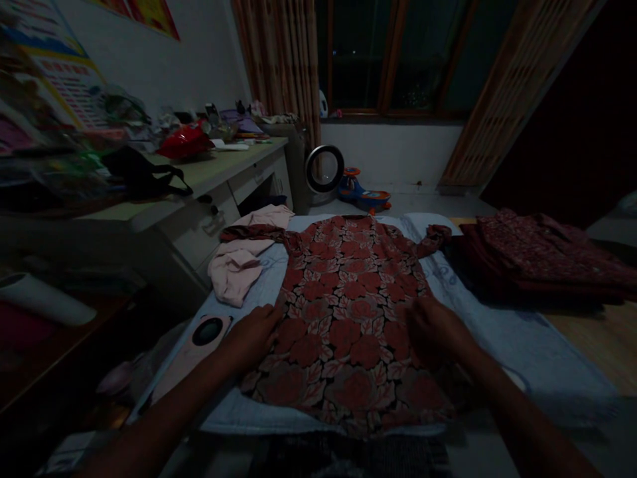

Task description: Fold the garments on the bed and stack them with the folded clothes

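A dark red floral shirt (348, 312) is spread out in front of me, its collar at the far end and its sleeves out to both sides. My left hand (256, 332) is closed on the shirt's left side edge. Opposite it, my right hand (432, 328) has its fingers curled in on the right side edge; dim light partly hides them. Under the shirt lies a pale blue cloth (507, 345). Left of the shirt is a crumpled pale pink cloth (233, 272), partly beneath the left sleeve.
Folded dark red clothes (542, 259) are stacked at the right. A pale pink item with a dark round disc (208, 330) lies near my left forearm. A cluttered desk (213, 169) stands at the left. Beyond the table are an open round washer door (324, 169) and a blue-orange ride-on toy (363, 194).
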Action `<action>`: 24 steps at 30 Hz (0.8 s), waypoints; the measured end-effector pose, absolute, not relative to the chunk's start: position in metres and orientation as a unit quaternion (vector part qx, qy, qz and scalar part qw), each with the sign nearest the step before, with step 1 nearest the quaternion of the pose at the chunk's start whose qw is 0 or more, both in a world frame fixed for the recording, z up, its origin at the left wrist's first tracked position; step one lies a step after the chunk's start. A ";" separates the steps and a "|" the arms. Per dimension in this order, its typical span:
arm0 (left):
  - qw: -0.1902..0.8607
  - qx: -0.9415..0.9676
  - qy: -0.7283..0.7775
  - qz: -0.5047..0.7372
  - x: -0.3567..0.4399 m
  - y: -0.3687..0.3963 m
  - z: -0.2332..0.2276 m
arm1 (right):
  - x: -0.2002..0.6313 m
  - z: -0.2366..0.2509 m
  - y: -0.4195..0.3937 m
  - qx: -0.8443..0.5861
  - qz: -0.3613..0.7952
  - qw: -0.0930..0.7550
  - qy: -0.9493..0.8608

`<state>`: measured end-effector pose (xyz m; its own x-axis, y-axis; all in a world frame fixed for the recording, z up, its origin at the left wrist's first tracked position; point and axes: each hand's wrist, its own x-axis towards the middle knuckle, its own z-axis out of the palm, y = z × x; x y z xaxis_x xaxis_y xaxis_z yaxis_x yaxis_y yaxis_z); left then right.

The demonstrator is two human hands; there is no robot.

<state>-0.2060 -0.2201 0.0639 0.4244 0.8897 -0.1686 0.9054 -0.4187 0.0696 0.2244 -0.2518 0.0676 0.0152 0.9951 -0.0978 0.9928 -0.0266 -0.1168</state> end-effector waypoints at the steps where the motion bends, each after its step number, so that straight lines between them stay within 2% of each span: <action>1: 0.087 0.842 0.527 -0.073 -0.206 -0.210 0.065 | 0.222 0.069 -0.243 -0.688 0.104 0.007 -0.718; 4: 0.177 0.842 0.489 -0.146 -0.210 -0.171 0.074 | 0.226 0.074 -0.216 -0.703 0.166 -0.075 -0.687; 7: 0.229 0.850 0.451 -0.150 -0.212 -0.117 0.089 | 0.242 0.086 -0.178 -0.757 0.128 -0.123 -0.629; 10: 0.149 0.845 0.509 -0.067 -0.199 -0.054 0.101 | 0.251 0.097 -0.126 -0.743 0.094 -0.075 -0.658; 13: 0.095 0.821 0.563 0.030 -0.173 0.007 0.102 | 0.248 0.097 -0.066 -0.732 0.067 0.018 -0.677; 17: 0.051 0.775 0.626 0.066 -0.141 0.070 0.085 | 0.248 0.082 0.002 -0.753 0.063 0.115 -0.645; 20: 0.038 0.754 0.653 0.062 -0.128 0.100 0.065 | 0.257 0.066 0.034 -0.791 0.032 0.137 -0.596; 24: 0.046 0.738 0.673 0.029 -0.123 0.123 0.041 | 0.270 0.046 0.059 -0.836 0.005 0.111 -0.538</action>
